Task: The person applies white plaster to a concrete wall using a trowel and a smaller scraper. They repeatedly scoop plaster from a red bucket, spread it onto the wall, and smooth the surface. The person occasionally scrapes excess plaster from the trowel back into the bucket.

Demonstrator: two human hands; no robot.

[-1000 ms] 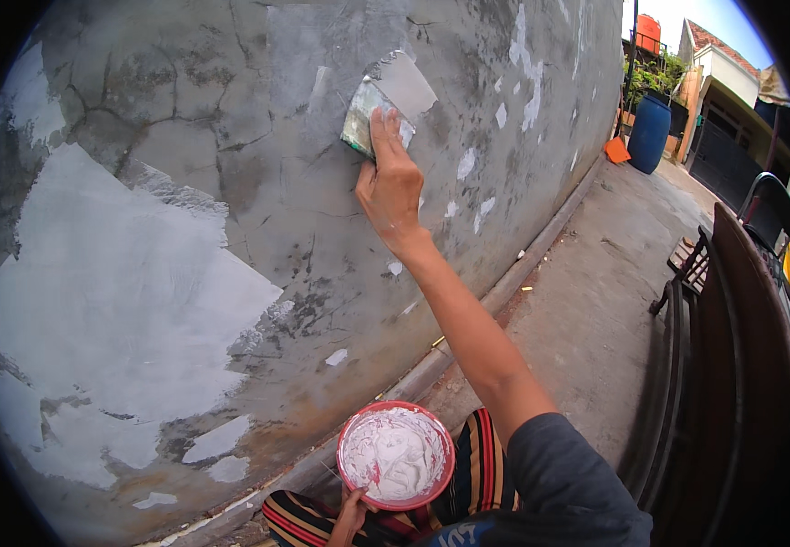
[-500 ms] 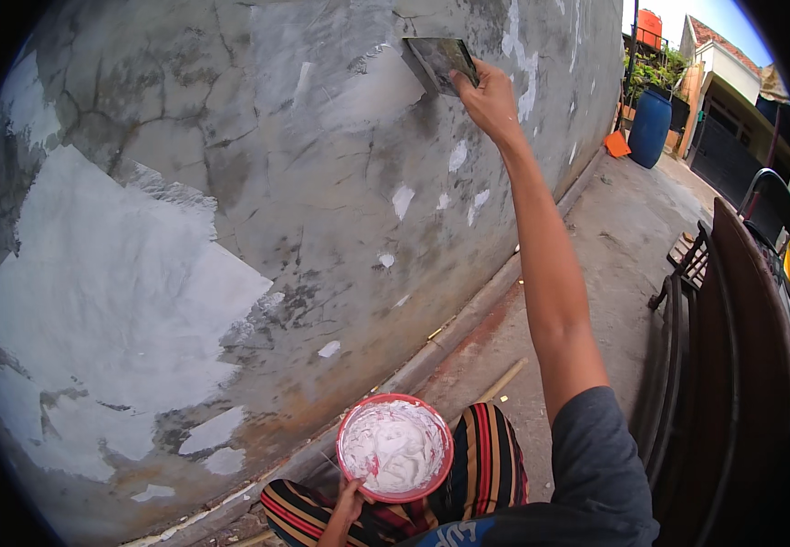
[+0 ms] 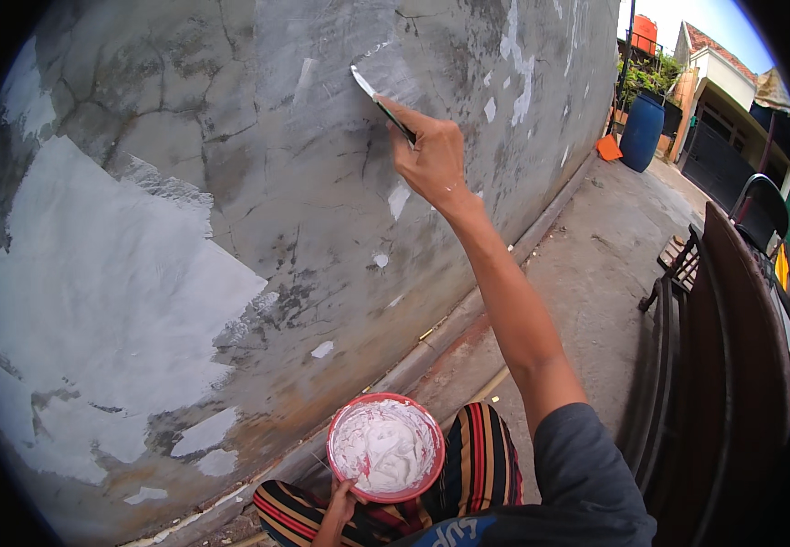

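Observation:
My right hand (image 3: 433,162) is raised against the cracked grey wall (image 3: 258,173), fingers closed on a putty scraper (image 3: 384,105). The scraper is seen nearly edge-on, with white putty along its far edge, at a thinly smeared patch of the wall. Low in the view, my left hand (image 3: 342,500) grips the near-left rim of a red bowl (image 3: 333,447). Thick white putty (image 3: 390,447) fills much of the bowl, which rests by my striped trousers. A broad white putty coat (image 3: 122,283) covers the wall's left side, with smaller white spots elsewhere.
A dark brown bench-like piece (image 3: 732,337) stands close on my right. Farther off along the paved ground are a blue barrel (image 3: 641,132) and an orange object (image 3: 608,148). A narrow ledge (image 3: 404,369) runs along the wall's foot.
My right hand has moved left and down with the scraper, which has turned from face-on to edge-on. The thick white patch there is now a thin smear. The bowl stays in my left hand.

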